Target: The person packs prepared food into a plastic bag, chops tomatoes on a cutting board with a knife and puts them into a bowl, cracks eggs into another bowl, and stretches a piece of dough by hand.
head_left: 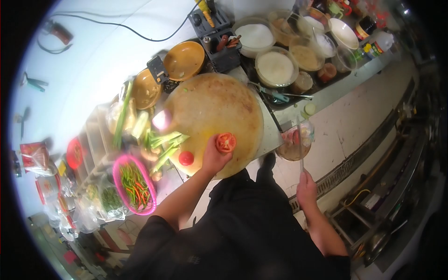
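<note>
My left hand [214, 157] is closed around a cut tomato [226, 142], its red open face turned up, over the near part of a large round cutting board [214, 102]. Another red tomato piece [186, 158] lies on the board just left of that hand. Out to the right, off the board, my right hand [306, 190] grips a knife [301, 151] whose blade shows nearly edge-on. Behind the blade, lower down, stands a round bin [291, 151] with scraps in it. Green vegetable stalks [170, 142] and a purple-white onion [162, 119] rest at the board's left edge.
A pink basket [116, 182] of green and red chillies stands at left. Two brown bowls [184, 60] [147, 88] and a phone [157, 70] sit behind the board. Several tubs [276, 68] fill the back right, with a peeler-like tool [275, 95] before them.
</note>
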Tool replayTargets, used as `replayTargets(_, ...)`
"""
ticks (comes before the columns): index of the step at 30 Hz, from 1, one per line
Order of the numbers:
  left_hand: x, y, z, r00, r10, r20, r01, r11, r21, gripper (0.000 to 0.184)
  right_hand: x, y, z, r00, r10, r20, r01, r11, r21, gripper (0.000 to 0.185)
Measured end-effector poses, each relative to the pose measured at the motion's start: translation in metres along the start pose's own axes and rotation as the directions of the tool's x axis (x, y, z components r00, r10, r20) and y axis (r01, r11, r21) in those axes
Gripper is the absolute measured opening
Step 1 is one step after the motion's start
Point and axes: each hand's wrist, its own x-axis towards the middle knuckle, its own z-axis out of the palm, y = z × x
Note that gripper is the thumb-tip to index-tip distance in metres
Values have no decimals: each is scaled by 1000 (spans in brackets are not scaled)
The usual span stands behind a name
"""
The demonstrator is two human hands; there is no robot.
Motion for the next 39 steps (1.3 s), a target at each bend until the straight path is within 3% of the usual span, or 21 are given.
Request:
replayTargets(2, 10, 4, 1, 998, -48, -42, 48, 999, -3, 67, -4, -41, -23, 966, 221, 137, -242, 956, 164, 40)
replayTargets(3, 16, 5, 0, 998, -49, -50, 48, 999, -8, 67, -4, -44, -22, 967, 214, 138, -235, 959, 161, 40)
replayTargets(5, 26, 5, -2, 999, 14, -44, -2, 969, 246, 70, -7, -46, -24, 928, 231, 293, -298, 931, 211, 39)
replayTargets(9, 29, -2, -1, 986, 150, -70, -118, 935, 334, 74, -14, -78, -10, 864, 179, 471, -312, 924, 222, 39)
replayTargets(11, 23, 7, -7, 956, 287, -62, -257, 920, 297, 71, -15, -96, -1, 849, 27, 528, -147, 971, 187, 39)
replayTargets(17, 18, 5, -9, 970, 223, -97, -182, 932, 314, 71, -9, -125, 15, 780, 8, 626, -100, 989, 112, 41)
replayTargets(23, 15, -3, -10, 981, 171, -93, -136, 945, 298, 67, -2, -130, 31, 777, -58, 627, 67, 998, 9, 45)
replayTargets(25, 17, -7, -9, 980, 172, -99, -137, 949, 284, 66, -3, -137, 32, 797, -139, 588, 188, 982, -23, 42)
replayTargets(29, 19, -10, -6, 986, 141, -92, -113, 958, 263, 64, 9, -151, 45, 784, -129, 607, 211, 975, -65, 45)
replayTargets(32, 17, -7, -9, 987, 142, -77, -118, 960, 255, 63, 33, -162, 76, 743, -213, 634, 293, 956, -23, 45)
replayTargets(34, 15, -13, -7, 988, 130, -85, -106, 964, 244, 63, 37, -184, 90, 743, -148, 652, 306, 942, -135, 46)
replayTargets(37, 14, -10, -17, 988, 82, -127, -51, 972, 228, 60, 40, -146, 95, 753, -226, 618, 294, 956, -8, 46)
replayTargets(39, 12, -6, -26, 985, 34, -168, 2, 978, 208, 58, 31, -125, 67, 761, -190, 621, 282, 958, -52, 46)
